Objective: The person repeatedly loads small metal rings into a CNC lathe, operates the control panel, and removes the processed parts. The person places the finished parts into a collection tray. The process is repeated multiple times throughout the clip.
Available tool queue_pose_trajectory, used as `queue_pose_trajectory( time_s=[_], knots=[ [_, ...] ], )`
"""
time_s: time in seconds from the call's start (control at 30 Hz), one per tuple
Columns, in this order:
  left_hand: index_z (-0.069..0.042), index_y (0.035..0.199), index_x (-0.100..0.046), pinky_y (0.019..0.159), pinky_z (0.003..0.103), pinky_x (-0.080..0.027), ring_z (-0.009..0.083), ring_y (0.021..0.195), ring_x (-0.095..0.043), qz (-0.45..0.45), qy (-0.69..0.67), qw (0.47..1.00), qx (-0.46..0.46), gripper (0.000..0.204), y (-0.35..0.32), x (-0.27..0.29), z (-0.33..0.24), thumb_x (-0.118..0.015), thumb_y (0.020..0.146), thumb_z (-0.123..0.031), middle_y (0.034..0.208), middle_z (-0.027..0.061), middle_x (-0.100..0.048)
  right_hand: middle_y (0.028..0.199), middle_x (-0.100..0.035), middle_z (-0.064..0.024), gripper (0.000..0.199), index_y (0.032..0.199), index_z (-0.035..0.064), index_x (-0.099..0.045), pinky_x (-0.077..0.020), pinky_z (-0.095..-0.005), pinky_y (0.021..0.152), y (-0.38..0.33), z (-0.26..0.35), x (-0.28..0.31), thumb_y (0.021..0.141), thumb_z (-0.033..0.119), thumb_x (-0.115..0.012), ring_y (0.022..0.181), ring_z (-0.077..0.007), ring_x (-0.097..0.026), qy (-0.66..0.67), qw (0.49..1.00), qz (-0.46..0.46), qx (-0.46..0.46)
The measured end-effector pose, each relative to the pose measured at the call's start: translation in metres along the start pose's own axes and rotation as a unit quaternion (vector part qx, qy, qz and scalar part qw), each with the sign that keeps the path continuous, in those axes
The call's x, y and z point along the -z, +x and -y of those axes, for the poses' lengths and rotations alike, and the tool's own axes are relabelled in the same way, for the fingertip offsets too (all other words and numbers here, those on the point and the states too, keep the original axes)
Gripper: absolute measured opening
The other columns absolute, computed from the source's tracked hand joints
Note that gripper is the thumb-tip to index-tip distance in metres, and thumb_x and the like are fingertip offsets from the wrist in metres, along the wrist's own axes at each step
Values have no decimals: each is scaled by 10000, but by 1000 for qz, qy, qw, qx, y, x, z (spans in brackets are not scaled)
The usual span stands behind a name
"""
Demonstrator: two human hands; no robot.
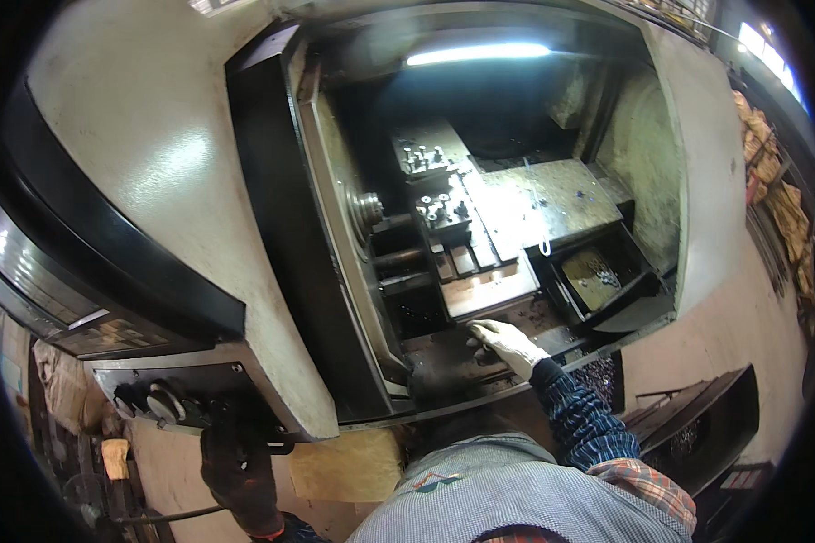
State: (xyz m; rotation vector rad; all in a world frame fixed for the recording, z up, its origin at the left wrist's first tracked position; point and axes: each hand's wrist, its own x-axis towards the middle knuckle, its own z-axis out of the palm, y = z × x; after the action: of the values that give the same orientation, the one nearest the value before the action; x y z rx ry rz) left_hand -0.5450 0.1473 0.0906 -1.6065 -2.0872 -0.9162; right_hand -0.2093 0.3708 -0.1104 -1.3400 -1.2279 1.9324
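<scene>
My right hand (509, 344), in a white glove, reaches into the open bay of a lathe. Its fingers are curled down at a dark spot in front of the metal slide (491, 291); what they hold, if anything, cannot be made out. Beyond it stands a tool post (444, 215) with several bolts on top, and left of that the round spindle nose (368, 208). My left hand (240, 466), in a dark glove, is low at the left, by the lower edge of the control panel (190, 398). Shadow hides its fingers.
The dark sliding door (290, 226) stands left of the bay, and a lamp (478, 55) shines at its back. A chip tray (593, 276) sits inside at the right. A dark metal bin (706, 430) stands outside, right of my sleeve. A tan box (346, 466) is below the machine.
</scene>
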Motion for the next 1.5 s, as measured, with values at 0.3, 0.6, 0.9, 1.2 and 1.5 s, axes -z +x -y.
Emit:
queue_pose_trajectory(
  time_s=[0.3,0.6,0.9,1.2,1.5],
  knots=[
    [13,1198,-611,503,243,-453,127,631,-604,-2,-275,941,198,340,-20,-19,-28,-602,858,32,940,104,-680,991,-648,-38,411,1279,59,-551,-563,-276,649,-126,-106,70,979,334,-599,778,-112,-623,182,962,-190,-70],
    [-10,1126,-627,504,204,-423,85,557,-537,378,-638,647,177,253,-54,-108,-140,-597,875,-17,844,52,-633,1006,-619,-56,524,1304,45,-548,-542,-332,726,-319,-198,150,958,437,-591,826,-159,-579,140,853,-500,-50],
    [-44,1221,-571,438,159,-328,43,636,-487,701,-579,354,219,338,-124,-136,-318,-622,903,-144,907,-8,-551,1470,-444,-189,719,1436,19,-425,-334,-354,1122,-490,-215,274,974,569,-431,1388,-297,-392,-29,674,-738,-3],
    [-77,1147,-582,407,171,-313,62,530,-461,829,-487,186,203,338,-205,-123,-481,-509,1006,-375,750,2,-546,1158,-663,-141,343,1188,98,-653,-532,-380,909,-523,-141,196,891,268,-661,1055,-292,-651,-253,669,-690,115],
    [-111,1020,-631,422,133,-352,34,509,-463,890,-388,169,168,317,-287,-97,-552,-528,994,-410,706,-37,-539,1170,-641,-98,315,1089,169,-683,-501,-445,943,-565,-130,122,783,206,-748,1113,-277,-608,-503,624,-576,160]
  ],
)
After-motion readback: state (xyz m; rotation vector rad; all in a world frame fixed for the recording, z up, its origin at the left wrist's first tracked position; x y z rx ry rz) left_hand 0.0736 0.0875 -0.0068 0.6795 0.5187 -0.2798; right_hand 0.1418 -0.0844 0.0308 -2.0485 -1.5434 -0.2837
